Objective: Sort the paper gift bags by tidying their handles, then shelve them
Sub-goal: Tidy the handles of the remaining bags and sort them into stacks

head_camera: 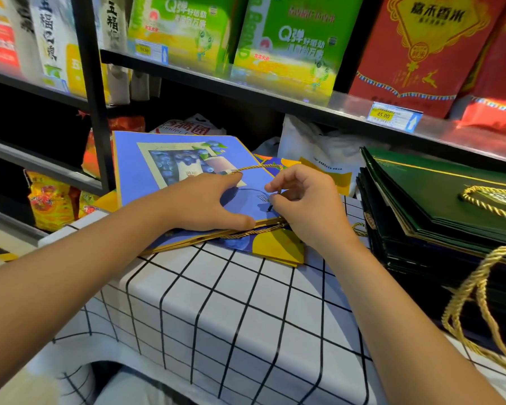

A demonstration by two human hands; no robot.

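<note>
On the checked counter (216, 302) before you, a blue gift bag (146, 182) lies flat, its opening edge toward you, long axis running left to right. Your left hand (205, 200) presses flat on it, fingers spread. Your right hand (301, 197), just beside, pinches the gold cord handle (254, 166). Green bags (438, 200) sit stacked to the right.

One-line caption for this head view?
Left hand presses the blue gift bag flat while right hand pinches its gold rope handle.
</note>
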